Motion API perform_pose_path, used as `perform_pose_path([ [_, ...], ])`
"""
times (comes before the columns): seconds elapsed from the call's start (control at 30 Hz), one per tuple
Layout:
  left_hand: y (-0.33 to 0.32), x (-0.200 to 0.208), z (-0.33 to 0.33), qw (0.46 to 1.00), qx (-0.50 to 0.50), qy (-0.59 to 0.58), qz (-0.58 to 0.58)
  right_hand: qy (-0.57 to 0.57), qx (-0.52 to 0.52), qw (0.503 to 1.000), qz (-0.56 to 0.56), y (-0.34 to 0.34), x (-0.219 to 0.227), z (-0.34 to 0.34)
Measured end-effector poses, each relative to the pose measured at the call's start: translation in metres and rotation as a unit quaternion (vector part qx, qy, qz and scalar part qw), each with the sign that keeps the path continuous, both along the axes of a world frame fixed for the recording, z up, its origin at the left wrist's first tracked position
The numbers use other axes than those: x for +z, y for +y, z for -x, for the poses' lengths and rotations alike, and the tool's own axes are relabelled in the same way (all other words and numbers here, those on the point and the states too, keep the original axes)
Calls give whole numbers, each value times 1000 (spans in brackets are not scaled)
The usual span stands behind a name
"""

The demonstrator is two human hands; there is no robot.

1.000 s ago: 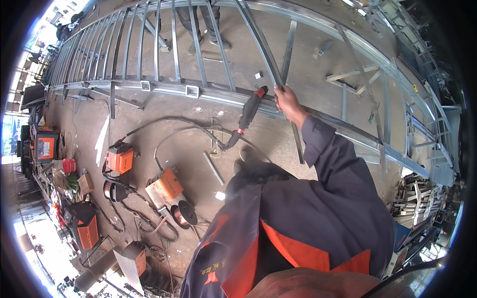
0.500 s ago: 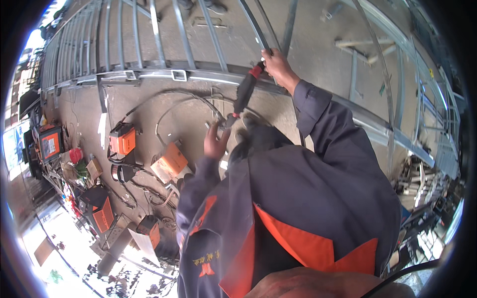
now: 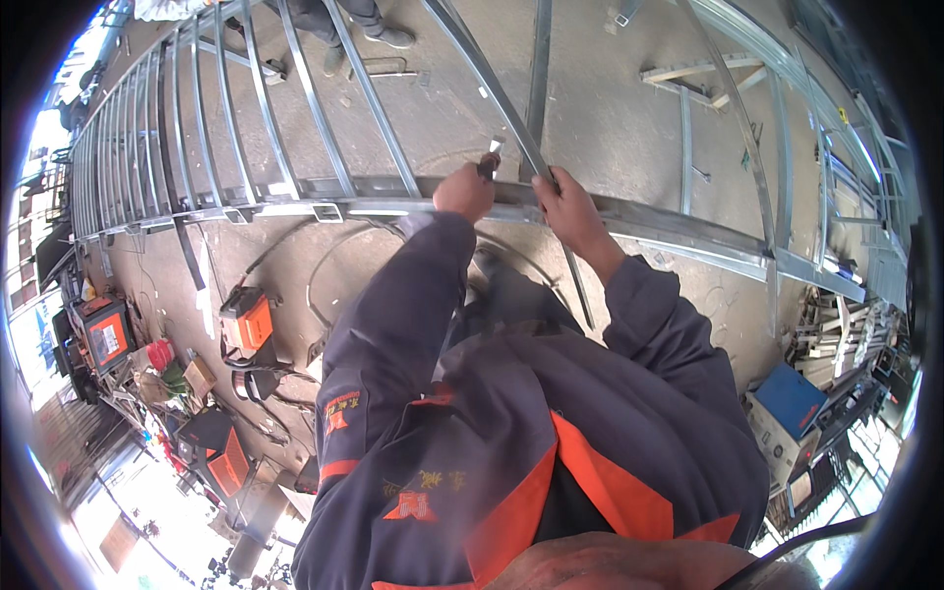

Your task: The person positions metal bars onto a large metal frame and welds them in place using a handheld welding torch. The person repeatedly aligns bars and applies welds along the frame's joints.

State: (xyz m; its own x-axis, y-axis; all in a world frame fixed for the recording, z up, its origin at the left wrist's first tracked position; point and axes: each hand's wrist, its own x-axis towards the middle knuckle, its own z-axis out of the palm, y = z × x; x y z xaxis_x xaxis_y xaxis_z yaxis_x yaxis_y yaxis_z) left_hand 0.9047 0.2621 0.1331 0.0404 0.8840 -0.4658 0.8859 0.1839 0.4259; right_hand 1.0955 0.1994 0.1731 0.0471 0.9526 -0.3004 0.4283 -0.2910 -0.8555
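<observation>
My left hand [image 3: 464, 193] is closed around a short dark handle [image 3: 488, 165] with a pale, bright end [image 3: 497, 146]; its exact kind is hard to make out. It is held over the long lower rail [image 3: 649, 228] of a steel frame. Just to the right, my right hand [image 3: 572, 208] is wrapped around a slanting metal bar [image 3: 492, 87]. This bar crosses the rail, and its narrow lower end shows below my right hand. The frame's several upright bars [image 3: 313, 106] run away to the left of my hands.
Orange-and-black machines [image 3: 248, 320] with cables stand on the floor at left. Another person's shoes [image 3: 391, 37] are beyond the frame. More steel framing [image 3: 824, 187] rises at right, with a pile of metal offcuts [image 3: 836, 334] and a blue-topped box [image 3: 790, 398] below it.
My left hand has moved forward from near my knees to above the rail. The long black-and-red tool seen between my hands is no longer visible there. My right hand sits lower in view.
</observation>
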Motion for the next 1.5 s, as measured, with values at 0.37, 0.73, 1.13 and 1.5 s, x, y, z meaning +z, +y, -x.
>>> perform_pose_path([
  [0.37,-41,82,47,967,122,-191,-120,96,-19,994,49,1,33,-3],
  [0.73,-99,196,108,890,180,-357,-219,65,-19,997,32,2,57,-6],
  [1.13,-268,303,208,799,264,-336,-423,129,-35,990,40,61,11,46],
  [1.5,-369,293,231,723,494,-233,-423,49,-16,999,-10,72,-29,66],
])
